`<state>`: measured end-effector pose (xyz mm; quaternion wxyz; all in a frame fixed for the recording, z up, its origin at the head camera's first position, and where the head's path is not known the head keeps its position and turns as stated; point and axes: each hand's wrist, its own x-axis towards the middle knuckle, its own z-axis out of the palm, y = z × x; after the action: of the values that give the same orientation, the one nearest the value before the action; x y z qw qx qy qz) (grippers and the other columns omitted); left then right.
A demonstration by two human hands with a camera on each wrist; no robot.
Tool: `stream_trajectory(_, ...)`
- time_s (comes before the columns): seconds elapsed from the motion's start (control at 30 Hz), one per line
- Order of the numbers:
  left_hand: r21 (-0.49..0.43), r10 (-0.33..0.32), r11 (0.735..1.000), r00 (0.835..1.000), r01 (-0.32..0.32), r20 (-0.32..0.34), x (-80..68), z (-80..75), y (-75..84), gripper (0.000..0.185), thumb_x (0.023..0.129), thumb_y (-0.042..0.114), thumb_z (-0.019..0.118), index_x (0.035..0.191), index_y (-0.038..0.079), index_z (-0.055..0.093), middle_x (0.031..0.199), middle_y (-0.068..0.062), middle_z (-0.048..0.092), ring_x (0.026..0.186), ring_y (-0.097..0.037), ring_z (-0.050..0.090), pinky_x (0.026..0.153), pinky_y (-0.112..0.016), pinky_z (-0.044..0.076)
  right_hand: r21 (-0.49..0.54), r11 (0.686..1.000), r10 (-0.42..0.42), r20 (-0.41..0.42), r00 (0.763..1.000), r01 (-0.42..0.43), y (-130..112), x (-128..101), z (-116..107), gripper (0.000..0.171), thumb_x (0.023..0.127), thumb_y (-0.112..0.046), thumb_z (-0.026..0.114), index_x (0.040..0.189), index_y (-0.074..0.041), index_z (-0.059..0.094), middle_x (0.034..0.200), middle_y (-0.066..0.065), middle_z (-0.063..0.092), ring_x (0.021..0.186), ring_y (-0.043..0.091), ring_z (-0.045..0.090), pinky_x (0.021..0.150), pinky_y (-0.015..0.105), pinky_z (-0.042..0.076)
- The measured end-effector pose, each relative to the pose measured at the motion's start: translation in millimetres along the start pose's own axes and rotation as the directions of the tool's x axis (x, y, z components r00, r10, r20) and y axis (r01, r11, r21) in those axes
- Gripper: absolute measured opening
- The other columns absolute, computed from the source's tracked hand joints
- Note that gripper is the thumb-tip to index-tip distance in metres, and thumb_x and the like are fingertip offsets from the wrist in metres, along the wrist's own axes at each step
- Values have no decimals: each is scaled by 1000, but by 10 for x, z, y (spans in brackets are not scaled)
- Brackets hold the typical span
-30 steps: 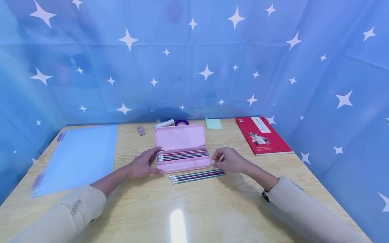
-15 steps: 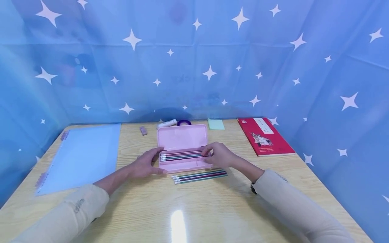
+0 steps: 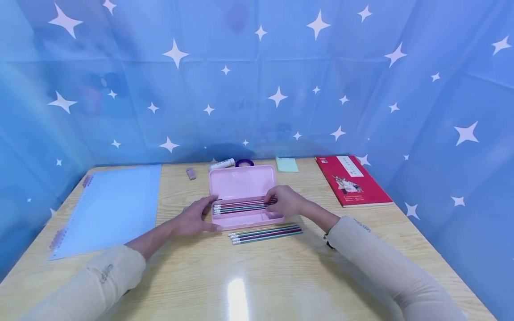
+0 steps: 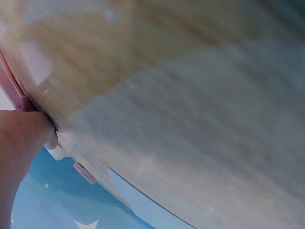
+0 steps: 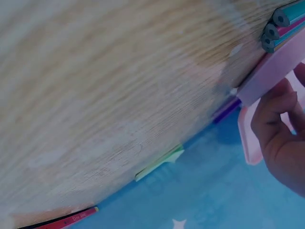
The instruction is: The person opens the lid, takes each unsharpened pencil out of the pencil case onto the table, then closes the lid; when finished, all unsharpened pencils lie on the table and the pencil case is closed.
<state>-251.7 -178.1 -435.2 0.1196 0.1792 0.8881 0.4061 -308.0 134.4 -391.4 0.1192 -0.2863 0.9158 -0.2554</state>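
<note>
A pink pencil case (image 3: 246, 219) lies with its lid raised at the middle of the table. Several pencils (image 3: 241, 207) with white eraser ends lie in its rear compartment. My left hand (image 3: 194, 217) grips the case's left end, thumb at the front corner and fingers at the back. Over the case's right end, my right hand (image 3: 287, 200) reaches in, its thumb and fingers pinching at the pencils' right ends; the case wall partly hides the fingertips in the right wrist view. More pencils (image 3: 265, 234) lie side by side on the table just in front of the case.
Behind the case are a white tube (image 3: 222, 164) and a purple tape roll (image 3: 244, 163). A small purple eraser (image 3: 191, 173) lies left of them, green sticky notes (image 3: 287, 165) to the right. A blue sheet (image 3: 112, 205) covers the table's left; a red book (image 3: 351, 180) lies right.
My right hand has moved left from beside the case to the pencils inside it, and its fingers have drawn together there. The left hand stays at the case's left end.
</note>
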Motion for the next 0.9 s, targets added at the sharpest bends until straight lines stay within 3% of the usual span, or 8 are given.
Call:
stream_trajectory(0.33, 24, 4, 1000, 1000, -4, -15, -11, -14, -3, 103, 79, 41, 83, 155, 3, 25, 155, -21, 33, 144, -39, 30, 116, -53, 26, -58, 996, -66, 39, 997, 69, 25, 59, -32, 15, 87, -7, 76, 100, 0, 73, 98, 8, 71, 90, 20, 61, 86, 36, 51)
stream_trajectory(0.9, 18, 25, 1000, 1000, -25, -14, 25, 15, -11, 105, 78, 42, 84, 155, 2, 24, 155, -21, 34, 143, -39, 31, 116, -52, 26, -114, 988, -96, 51, 994, 102, 55, 66, -47, 16, 86, -6, 76, 101, 1, 73, 100, 10, 71, 95, 24, 62, 90, 40, 50)
